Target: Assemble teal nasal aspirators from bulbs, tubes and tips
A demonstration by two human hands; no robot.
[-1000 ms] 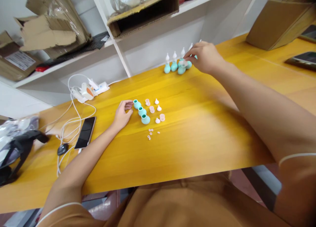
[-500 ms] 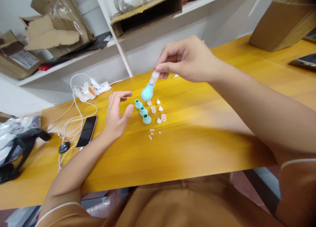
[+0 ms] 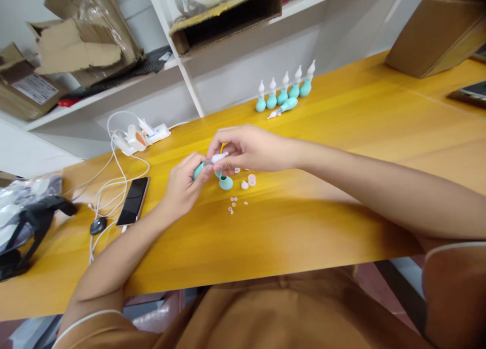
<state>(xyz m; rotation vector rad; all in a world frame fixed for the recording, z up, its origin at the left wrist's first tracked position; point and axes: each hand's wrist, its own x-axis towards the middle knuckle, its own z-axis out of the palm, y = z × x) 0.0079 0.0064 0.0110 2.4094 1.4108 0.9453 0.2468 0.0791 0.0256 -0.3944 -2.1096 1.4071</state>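
Note:
My left hand (image 3: 183,186) is closed around the teal bulb of a nasal aspirator (image 3: 198,170), whose body points to the right. At its white tip (image 3: 219,157), the fingers of my right hand (image 3: 252,149) pinch from above and below. Just under the hands stands a loose teal bulb (image 3: 226,183) with its neck uncovered; another behind it is mostly hidden. To the right lie a white cone-shaped piece (image 3: 244,185) and a pale pink cup (image 3: 251,180). Several tiny clear rings (image 3: 233,204) are scattered nearer to me.
Several assembled aspirators (image 3: 282,95) stand in a row at the table's back, with one lying on its side (image 3: 288,104) before them. A phone (image 3: 133,201), white cables and a power strip (image 3: 161,134) are on the left. A cardboard box (image 3: 429,40) sits back right.
The aspirator has come down and left from my raised right hand. My left hand, open before, now grips its bulb. The row at the back, formerly behind my right hand, is uncovered.

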